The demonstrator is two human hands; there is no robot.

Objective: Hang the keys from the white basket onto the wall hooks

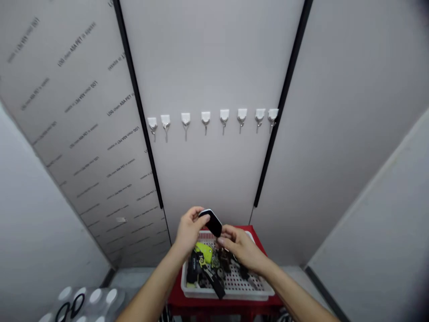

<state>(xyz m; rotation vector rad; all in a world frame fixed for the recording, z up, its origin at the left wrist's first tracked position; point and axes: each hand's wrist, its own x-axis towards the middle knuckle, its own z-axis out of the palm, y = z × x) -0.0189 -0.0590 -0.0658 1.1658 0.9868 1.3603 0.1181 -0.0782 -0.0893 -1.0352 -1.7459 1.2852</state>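
My left hand (190, 228) is closed on a flat black fob-like thing (212, 223) with rounded corners and a pale rim, thumb across its face. It is tilted above a white perforated basket (231, 294). At its lower right end is my right hand (243, 246), thumb and fingers drawn together; what they pinch is hard to make out. Below, the basket holds a yellow-green item (204, 251), a black strap (214, 281) and several dark, key-like pieces, partly hidden by the hands.
The basket stands on a red surface (214, 305) against a pale panel wall. Across the wall runs a row of several white hooks (205, 117), with small metal parts hanging from them. White-capped bottles (95, 295) with a black handle stand at lower left.
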